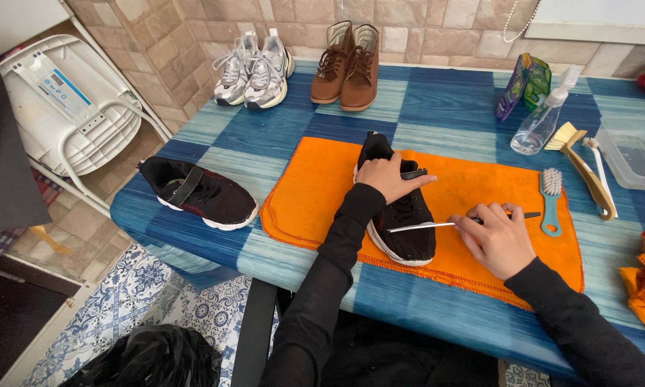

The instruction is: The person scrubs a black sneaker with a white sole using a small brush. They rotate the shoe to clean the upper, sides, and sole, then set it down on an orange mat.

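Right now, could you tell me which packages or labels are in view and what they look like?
Pouch: far right of table by the wall, upright, purple and green.
Label: on the white folded plastic item left of the table, long strip, white with blue.

Both arms wear long black sleeves (322, 287) (snug, reaching the wrists), with bare hands.

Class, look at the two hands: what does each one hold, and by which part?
Left hand grips the black knit sneaker at its ankle opening; right hand holds a thin dark-handled metal tool by its handle.
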